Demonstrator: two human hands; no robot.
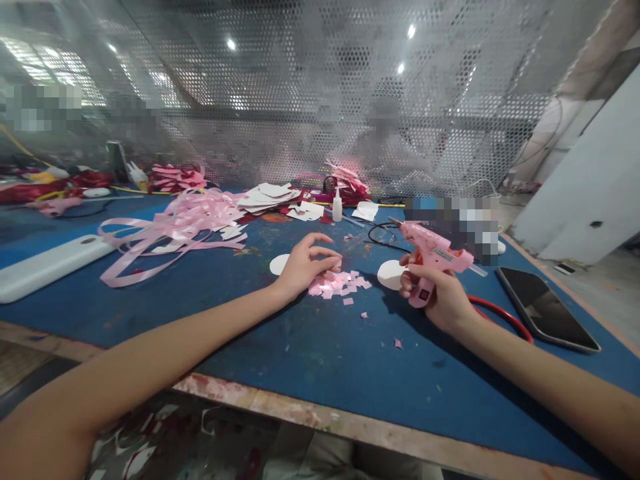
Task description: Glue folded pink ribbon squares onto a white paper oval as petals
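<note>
My left hand [306,265] rests over a small pile of pink ribbon squares [333,285]. Its thumb and index fingertips come together at the pile's upper edge; whether a square is between them is too small to tell. Partly behind that hand lies a white paper disc [279,265]. Wrapped around the handle of a pink hot glue gun [431,247], my right hand [445,300] holds it above the table with the nozzle pointing up and left. A second white disc [391,275] lies just left of the right hand. Loose squares are scattered nearer the front.
Pink ribbon strips [200,217] lie in a tangle at left, beside a long white plastic object [55,267]. White paper pieces [273,198] and a small white bottle [337,205] stand farther back. A smartphone [547,308] and red cable [505,315] are at right. Perforated metal mesh rises behind.
</note>
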